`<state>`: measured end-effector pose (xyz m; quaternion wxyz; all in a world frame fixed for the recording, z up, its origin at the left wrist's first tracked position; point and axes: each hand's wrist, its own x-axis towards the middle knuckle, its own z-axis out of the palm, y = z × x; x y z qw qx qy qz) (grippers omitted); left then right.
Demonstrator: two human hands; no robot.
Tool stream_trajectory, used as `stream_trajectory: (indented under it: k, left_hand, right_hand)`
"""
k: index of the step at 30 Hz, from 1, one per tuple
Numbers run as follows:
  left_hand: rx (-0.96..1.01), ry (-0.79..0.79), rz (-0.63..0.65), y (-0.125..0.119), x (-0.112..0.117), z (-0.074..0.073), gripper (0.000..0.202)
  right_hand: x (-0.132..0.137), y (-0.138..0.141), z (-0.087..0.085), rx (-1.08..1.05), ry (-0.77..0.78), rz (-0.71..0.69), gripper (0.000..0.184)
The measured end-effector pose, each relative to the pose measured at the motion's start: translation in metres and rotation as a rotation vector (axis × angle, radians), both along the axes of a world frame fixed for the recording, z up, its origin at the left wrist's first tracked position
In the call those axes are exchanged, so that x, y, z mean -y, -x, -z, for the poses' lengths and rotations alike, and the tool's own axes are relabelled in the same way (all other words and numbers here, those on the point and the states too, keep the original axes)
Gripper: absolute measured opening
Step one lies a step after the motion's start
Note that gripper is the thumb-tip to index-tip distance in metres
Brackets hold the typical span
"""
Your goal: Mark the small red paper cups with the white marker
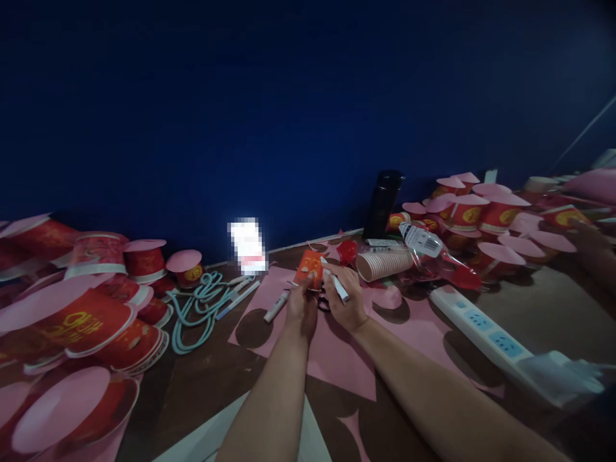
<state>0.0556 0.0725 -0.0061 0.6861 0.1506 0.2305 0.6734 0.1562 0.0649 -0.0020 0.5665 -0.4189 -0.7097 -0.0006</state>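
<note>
My left hand [302, 305] is closed around a small red paper cup [308, 264] with a printed pattern, held above the table's middle. In my right hand [350, 301] is a white marker pen [341, 288], its upper end close to the cup's right side. Whether the pen touches the cup I cannot tell. Beneath both hands lie pink paper sheets [339, 359] with round holes cut from them. Just left of my left hand rests a second white pen-like stick [276, 307]. A dark ring-shaped thing [324, 304] shows partly between my hands.
Red cups with pink paper discs crowd the left [91, 317] and right [503, 208]. A teal cord [192, 327] lies coiled near a blurred bright screen [249, 245]. At right are a black bottle [382, 205], stacked cups [385, 263], a power strip [481, 324] and another person's hand [587, 240].
</note>
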Motion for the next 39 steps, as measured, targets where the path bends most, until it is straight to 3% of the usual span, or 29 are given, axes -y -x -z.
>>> stream_trajectory:
  k: [15,25,39]
  left_hand:
    - [0.005,0.028,-0.038,0.0008,-0.0007,-0.0024,0.038]
    - [-0.009,0.019,-0.001,0.0011,0.0019,-0.0033,0.036]
    - [0.011,0.035,-0.029,-0.0001,-0.0004,-0.0015,0.030]
  right_hand:
    - [-0.0007,-0.0004,0.0007,-0.005,0.020,0.017,0.023]
    - [0.0019,0.0017,-0.0020,0.005,0.004,-0.046,0.022]
    - [-0.0004,0.0010,0.0008,0.010,0.005,0.023,0.023]
